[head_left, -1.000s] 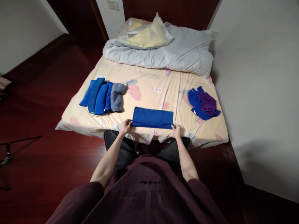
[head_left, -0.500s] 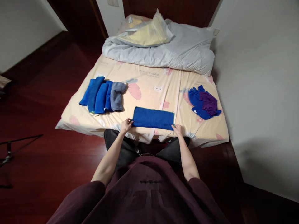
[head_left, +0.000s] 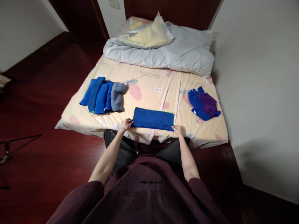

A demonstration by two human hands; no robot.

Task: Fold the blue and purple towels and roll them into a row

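Note:
A blue towel (head_left: 153,119) with a thin green edge lies as a flat rectangle near the front of the bed. My left hand (head_left: 126,124) pinches its near left corner. At the near right corner, the fingers of my right hand (head_left: 178,130) are closed on the same towel. To the left lies a row of folded blue towels (head_left: 101,98), with a folded grey towel (head_left: 117,96) at its right end. A crumpled pile of blue cloths (head_left: 195,99) sits to the right, topped by a purple cloth (head_left: 208,103).
The bed (head_left: 144,85) has a pale sheet printed with carrots and rabbits. A rolled grey quilt (head_left: 187,49) and a yellow pillow (head_left: 147,36) lie at its head. A wall (head_left: 261,93) runs along the right, and a dark stand (head_left: 7,152) is on the floor at left.
Both hands keep hold of the blue towel's near corners, and the towel lies almost as before. The view has shifted very slightly.

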